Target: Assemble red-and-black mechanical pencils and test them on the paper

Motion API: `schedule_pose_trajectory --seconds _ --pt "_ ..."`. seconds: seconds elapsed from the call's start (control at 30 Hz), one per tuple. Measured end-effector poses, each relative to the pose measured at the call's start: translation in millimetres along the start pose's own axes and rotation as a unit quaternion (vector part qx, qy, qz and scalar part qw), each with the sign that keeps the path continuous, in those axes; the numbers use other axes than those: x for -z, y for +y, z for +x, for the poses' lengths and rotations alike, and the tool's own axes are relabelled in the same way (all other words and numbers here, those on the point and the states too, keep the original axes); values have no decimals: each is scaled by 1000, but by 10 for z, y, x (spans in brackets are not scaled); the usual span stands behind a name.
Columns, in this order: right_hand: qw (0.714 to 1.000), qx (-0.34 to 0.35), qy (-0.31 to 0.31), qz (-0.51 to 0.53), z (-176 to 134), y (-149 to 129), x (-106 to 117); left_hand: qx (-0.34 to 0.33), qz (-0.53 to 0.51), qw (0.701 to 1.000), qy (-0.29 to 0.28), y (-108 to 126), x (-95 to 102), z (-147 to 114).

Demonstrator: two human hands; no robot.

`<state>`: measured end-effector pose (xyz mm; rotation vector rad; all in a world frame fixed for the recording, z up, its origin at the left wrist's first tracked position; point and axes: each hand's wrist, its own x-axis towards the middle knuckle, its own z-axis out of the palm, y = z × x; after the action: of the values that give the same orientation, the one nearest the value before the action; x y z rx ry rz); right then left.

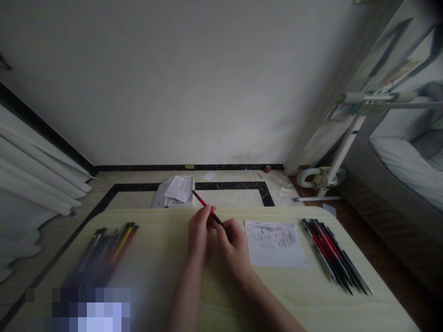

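Above the middle of the table, a red and black pen (199,198) slants between my two hands, its far end pointing up and to the left. My left hand (199,233) is closed around its red middle. With thumb and fingers pinched, my right hand (235,246) grips the black lower end, which is partly hidden by the fingers. Just right of my right hand lies a white sheet of paper (277,251) covered with dark and reddish scribbles in its upper part.
Several red, black and grey pens (330,253) lie side by side on the right of the pale wooden table (148,276). Another bunch of pens (107,249), blurred, lies at the left. Beyond the table, papers in a box (178,189) rest on the floor.
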<state>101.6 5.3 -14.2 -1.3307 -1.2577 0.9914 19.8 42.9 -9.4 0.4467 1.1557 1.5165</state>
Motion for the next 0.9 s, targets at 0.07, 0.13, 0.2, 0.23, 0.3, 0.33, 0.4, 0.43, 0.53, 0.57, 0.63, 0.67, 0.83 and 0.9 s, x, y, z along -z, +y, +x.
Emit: schedule_pose_trajectory --seconds 0.07,0.13,0.2,0.23,0.3,0.33,0.4,0.43,0.53,0.57,0.63,0.67,0.83,0.9 --pt "1000 4 0 -1 2 9 -2 4 10 1000 -6 14 -5 -8" --pt "1000 6 -1 -3 4 12 -5 3 15 1000 -9 26 -11 -14" --pt "1000 4 0 -6 7 11 -9 1 13 1000 -8 28 -15 -13" --pt "1000 2 0 -7 8 10 -11 2 11 1000 -8 26 -15 -10" --pt "1000 0 2 -4 12 9 -13 8 4 1000 -9 18 -12 1" --pt "1000 -1 2 -2 14 10 -13 11 0 1000 -9 12 -9 6" --pt "1000 0 2 3 16 15 -10 12 -6 1000 -9 0 -2 15" --pt "1000 1 2 4 17 19 -7 11 -8 1000 -10 -6 2 18" --pt "1000 9 5 10 16 37 -5 5 -12 1000 -14 -23 14 23" --pt "1000 11 7 13 15 45 -7 4 -14 1000 -18 -30 17 25" --pt "1000 12 12 17 12 62 -13 0 -20 999 -28 -41 23 30" --pt "1000 12 16 18 11 71 -16 -1 -23 999 -33 -45 25 33" --pt "1000 20 23 6 15 109 -15 9 -38 999 -35 -40 18 37" --pt "999 22 27 5 19 110 -10 14 -42 999 -31 -32 14 33"
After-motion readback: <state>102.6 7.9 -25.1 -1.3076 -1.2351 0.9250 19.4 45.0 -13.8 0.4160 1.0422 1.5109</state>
